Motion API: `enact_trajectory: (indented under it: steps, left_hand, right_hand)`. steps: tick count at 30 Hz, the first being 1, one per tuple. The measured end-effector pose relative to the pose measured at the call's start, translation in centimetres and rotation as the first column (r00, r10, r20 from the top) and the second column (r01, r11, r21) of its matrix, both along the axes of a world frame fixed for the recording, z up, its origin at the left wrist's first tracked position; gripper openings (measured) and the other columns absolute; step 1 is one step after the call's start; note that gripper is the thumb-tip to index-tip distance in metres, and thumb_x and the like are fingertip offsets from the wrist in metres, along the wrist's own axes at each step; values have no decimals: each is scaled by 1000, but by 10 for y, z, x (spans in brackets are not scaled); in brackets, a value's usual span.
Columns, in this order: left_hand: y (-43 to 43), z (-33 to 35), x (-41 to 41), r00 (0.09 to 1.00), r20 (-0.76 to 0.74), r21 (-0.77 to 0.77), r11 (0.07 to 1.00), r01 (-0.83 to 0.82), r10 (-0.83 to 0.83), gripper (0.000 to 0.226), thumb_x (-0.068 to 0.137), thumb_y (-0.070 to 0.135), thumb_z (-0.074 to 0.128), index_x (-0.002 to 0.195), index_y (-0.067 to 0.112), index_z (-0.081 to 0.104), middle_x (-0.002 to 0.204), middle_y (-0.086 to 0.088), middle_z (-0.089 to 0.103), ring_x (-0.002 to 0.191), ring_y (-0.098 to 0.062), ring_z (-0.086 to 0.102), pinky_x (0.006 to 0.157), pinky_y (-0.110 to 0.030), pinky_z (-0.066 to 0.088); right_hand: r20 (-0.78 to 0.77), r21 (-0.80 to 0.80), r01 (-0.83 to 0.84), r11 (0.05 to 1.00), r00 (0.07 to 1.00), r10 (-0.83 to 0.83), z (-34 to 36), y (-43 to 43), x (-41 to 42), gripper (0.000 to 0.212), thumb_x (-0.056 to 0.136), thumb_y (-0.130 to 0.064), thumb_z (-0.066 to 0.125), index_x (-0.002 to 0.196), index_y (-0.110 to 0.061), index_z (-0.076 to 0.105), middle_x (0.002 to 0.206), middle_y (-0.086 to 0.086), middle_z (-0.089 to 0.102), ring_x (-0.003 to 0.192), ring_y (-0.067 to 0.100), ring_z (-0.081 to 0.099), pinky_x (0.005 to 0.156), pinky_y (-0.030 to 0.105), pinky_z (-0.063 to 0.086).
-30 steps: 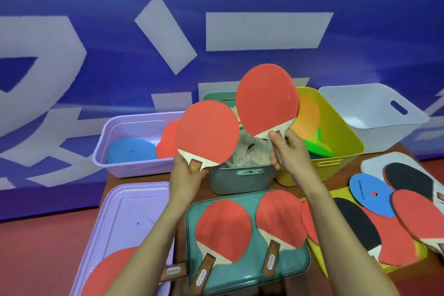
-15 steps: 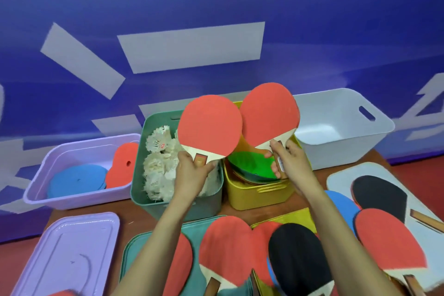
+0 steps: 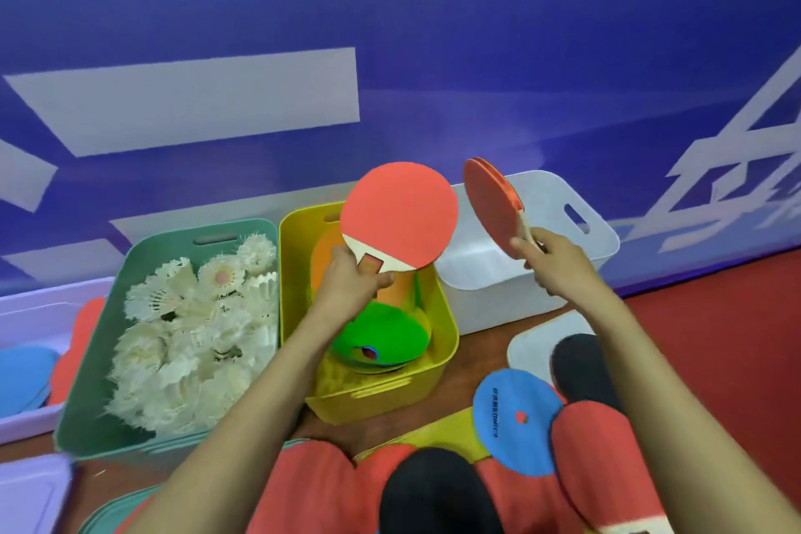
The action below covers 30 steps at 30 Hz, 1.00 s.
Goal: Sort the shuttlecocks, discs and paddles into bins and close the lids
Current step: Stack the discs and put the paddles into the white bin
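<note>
Left hand [image 3: 351, 283] grips a face-on red paddle [image 3: 401, 215] by its handle above the yellow bin [image 3: 448, 332]. Right hand [image 3: 559, 267] grips a tilted red paddle [image 3: 492, 206] over the white bin [image 3: 600, 241].

Seemingly a sports hall: red court floor [image 3: 737, 338], big blue printed banner [image 3: 433, 4], a bin [image 3: 93, 360] of shuttlecocks [image 3: 195, 338], scattered paddles [image 3: 607, 460].

The raised paddle [image 3: 398, 215] has a matt red rubber face, with pale bare wood showing at its neck and handle. The green bin [image 3: 173, 243], yellow bin [image 3: 390, 397] and white bin [image 3: 550, 195] are smooth moulded plastic with a faint sheen, and the shuttlecocks [image 3: 195, 338] are white, feathery and ragged at the edges. The blue disc [image 3: 516, 421] and green disc [image 3: 381, 336] look matt and soft, and the table [image 3: 485, 353] is smooth brown wood.
</note>
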<state>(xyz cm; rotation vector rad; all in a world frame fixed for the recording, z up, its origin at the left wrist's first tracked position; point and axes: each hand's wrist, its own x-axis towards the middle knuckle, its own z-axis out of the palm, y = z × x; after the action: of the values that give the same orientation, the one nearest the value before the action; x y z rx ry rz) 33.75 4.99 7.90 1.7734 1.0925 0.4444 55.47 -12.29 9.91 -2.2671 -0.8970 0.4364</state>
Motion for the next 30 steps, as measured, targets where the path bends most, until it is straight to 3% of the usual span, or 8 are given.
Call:
enact_trajectory:
  steps: [4, 7, 11, 14, 20, 23, 26, 30]
  left_hand:
    - [-6, 9, 45, 999, -38, -12, 1000, -11, 11, 39, 75, 11, 74, 103, 7, 46, 68, -8, 55, 45, -15, 48, 31, -16, 30]
    - [-5, 17, 79, 993, -111, 16, 999, 50, -48, 34, 75, 10, 73, 97, 11, 48, 67, -12, 55, 47, -19, 49, 38, -21, 34]
    - [-3, 22, 119, 972, -221, 70, 993, 100, -82, 34, 76, 16, 74, 90, 20, 43, 72, -3, 57, 62, -23, 55, 42, -23, 33]
    - [0, 16, 143, 947, -302, 146, 976, 161, -111, 36, 72, 14, 75, 91, 18, 45, 71, -1, 58, 56, -17, 57, 41, -23, 33]
    - [3, -13, 173, 815, -539, 118, 939, 322, -212, 41, 71, 19, 78, 99, 12, 48, 79, -5, 66, 62, -19, 64, 56, -29, 52]
    - [5, -30, 188, 749, -606, 29, 933, 359, -269, 34, 72, 16, 76, 97, 9, 54, 78, -7, 65, 63, -22, 63, 62, -31, 52]
    - [6, -44, 205, 700, -632, -74, 925, 372, -332, 17, 73, 11, 74, 79, 9, 58, 72, -11, 64, 61, -24, 59, 60, -32, 50]
    - [3, -60, 229, 671, -642, -153, 920, 362, -371, 14, 77, 6, 71, 81, 3, 59, 76, -14, 61, 66, -26, 58, 66, -34, 52]
  right_hand:
    - [135, -273, -163, 948, 969, 206, -16, 1, 86, 32, 93, -44, 48, 117, -24, 59, 103, 3, 66, 89, 24, 59, 86, 45, 50]
    - [160, -426, -270, 864, 917, 366, -35, 15, 133, 35, 91, -45, 52, 122, -29, 56, 119, 2, 63, 104, 25, 57, 95, 47, 45]
    - [121, -547, -414, 728, 821, 557, -59, 37, 169, 48, 92, -34, 56, 138, -35, 42, 125, 2, 54, 111, 24, 54, 92, 35, 44]
    - [114, -558, -499, 663, 745, 657, -76, 56, 181, 53, 90, -25, 61, 138, -32, 39, 125, -2, 53, 112, 23, 54, 87, 32, 42]
    - [-38, -587, -470, 659, 829, 558, -121, 84, 215, 54, 76, -7, 71, 122, -15, 44, 122, 5, 57, 105, 26, 56, 90, 39, 47]
    - [-79, -705, -473, 528, 793, 604, -124, 90, 222, 48, 75, -8, 71, 119, -11, 51, 117, 6, 56, 98, 23, 53, 81, 32, 44]
    - [-107, -800, -449, 397, 759, 642, -133, 91, 226, 45, 74, -7, 70, 117, -11, 57, 119, 8, 58, 104, 26, 57, 85, 35, 47]
    - [-77, -829, -401, 390, 772, 631, -133, 85, 226, 43, 86, -7, 63, 127, -11, 54, 130, 6, 52, 116, 25, 53, 93, 31, 44]
